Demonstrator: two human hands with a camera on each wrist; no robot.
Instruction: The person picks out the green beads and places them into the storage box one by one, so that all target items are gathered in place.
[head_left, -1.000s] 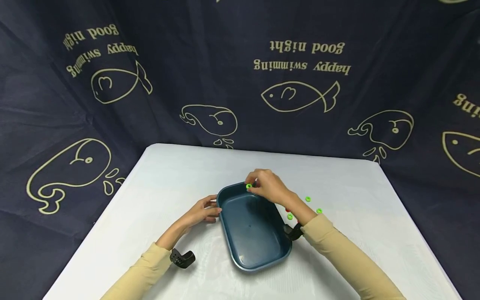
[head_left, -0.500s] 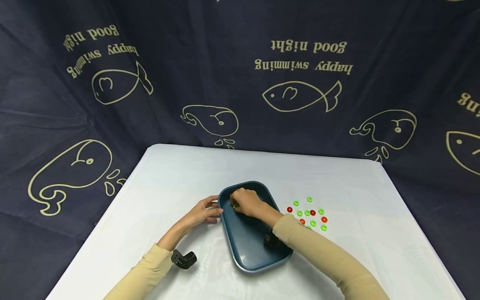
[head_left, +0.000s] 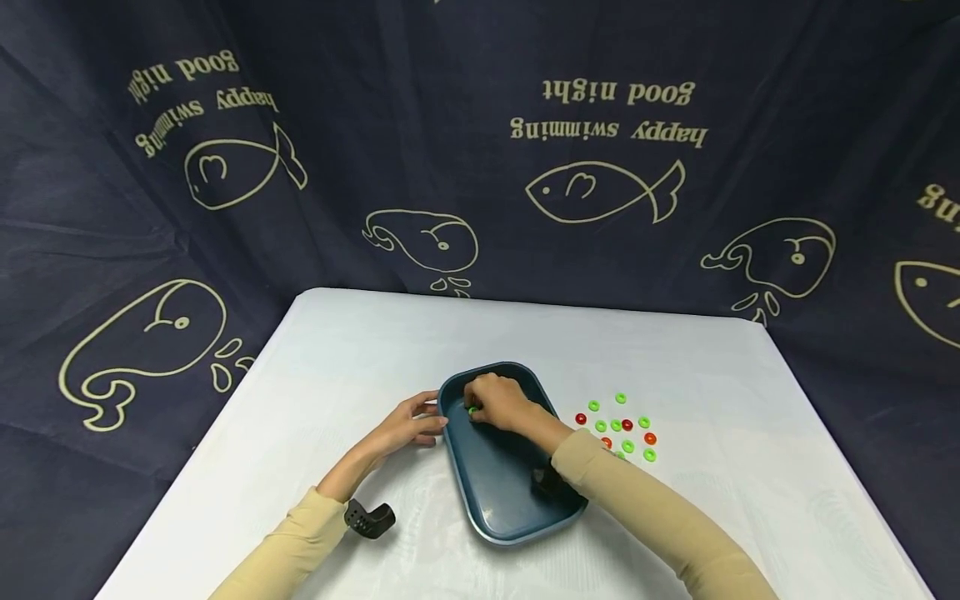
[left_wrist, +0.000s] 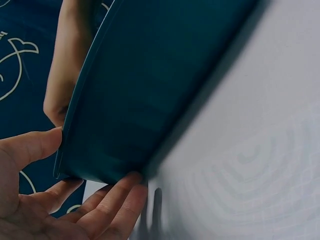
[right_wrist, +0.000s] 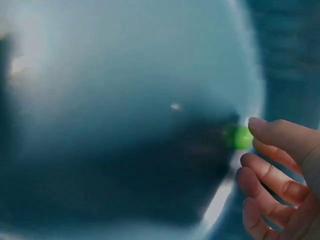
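Note:
A dark blue plastic tub (head_left: 491,479) stands on the white table, its far end turned a little left. My left hand (head_left: 405,423) holds its far left side; in the left wrist view the thumb (left_wrist: 47,143) lies at the rim and the other fingers rest against the outer wall below. My right hand (head_left: 498,402) reaches down inside the tub's far part. Its thumb and index finger pinch a small green ring (right_wrist: 243,137), low by the edge of the tub's floor. In the head view the green ring shows at the fingertips, partly hidden.
Several small green rings (head_left: 627,447) and a few red and orange ones (head_left: 650,438) lie scattered on the table (head_left: 720,500) right of the tub, some partly behind the right sleeve (head_left: 637,492). A dark blue fish-print cloth (head_left: 420,125) hangs behind the table.
My right hand has gone from above the tub's far rim down inside it with the green ring, then shifted slightly right. The left hand keeps its place on the tub.

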